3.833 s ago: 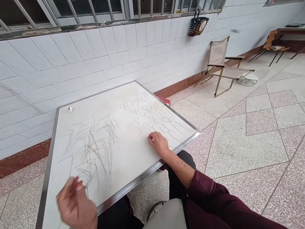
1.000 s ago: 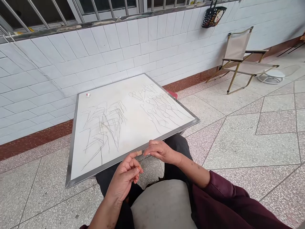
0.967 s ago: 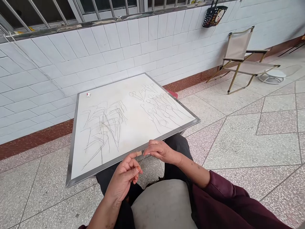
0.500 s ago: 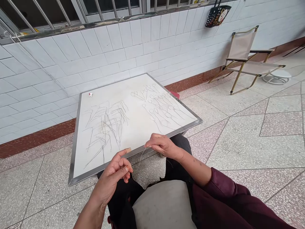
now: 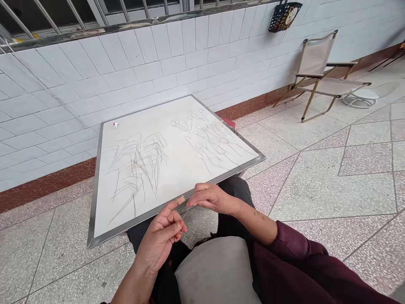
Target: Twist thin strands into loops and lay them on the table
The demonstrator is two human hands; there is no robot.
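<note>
the work, taken whole, looks like shaping by hand, and the step under way seems to be bending or twisting between two sets of fingertips. largest about it is the tiled wall (image 5: pixel 126 76), which closes the far side of the white table (image 5: pixel 179 158); a metal rim (image 5: pixel 136 220) edges the tabletop, and to the right the floor (image 5: pixel 316 202) opens out toward a folding chair (image 5: pixel 319 55) well apart from the work. bent strands (image 5: pixel 137 160) lie crossed on the tabletop's left part and looped strands (image 5: pixel 211 141) on its right, with a bare band between that would let a hand in without brushing either group. the left hand (image 5: pixel 163 236) and right hand (image 5: pixel 211 197) meet by the near rim; the left forefinger points out straight, tan wrap (image 5: pixel 180 200) on it, while the thumb presses the curled fingers, and the right thumb and forefinger are pinched narrow. slanting between the two pinches is the thin strand (image 5: pixel 186 214) (wire, perhaps, though too fine to be sure). as i judge it, the next move calls for a firm left pinch and a small right-hand turn, kept off the rim.
</note>
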